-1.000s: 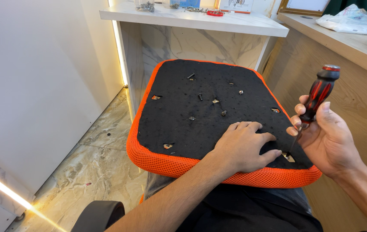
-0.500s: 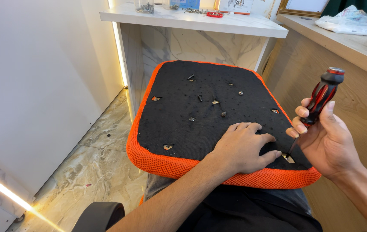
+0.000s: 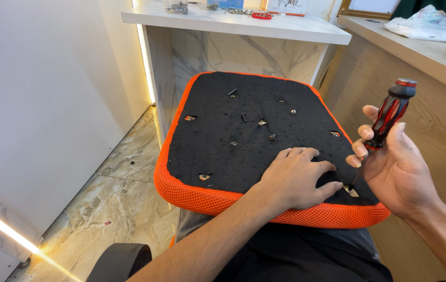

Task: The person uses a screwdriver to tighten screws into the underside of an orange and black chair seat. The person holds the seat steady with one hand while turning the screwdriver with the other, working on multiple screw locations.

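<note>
Right hand [image 3: 397, 172] fingers wrapping my red-and-black screwdriver [image 3: 387, 122], tip sitting in a corner hole, left hand [image 3: 293, 177] pressing flat, fingers spread, on the upturned orange seat cushion [image 3: 223, 151].

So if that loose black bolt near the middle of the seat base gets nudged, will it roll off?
The bolt is cylindrical, so it could roll sideways. The fuzzy black underside probably slows it. The seat base rests on the lap, steadied by the left hand, so any tilt could free it.
</note>
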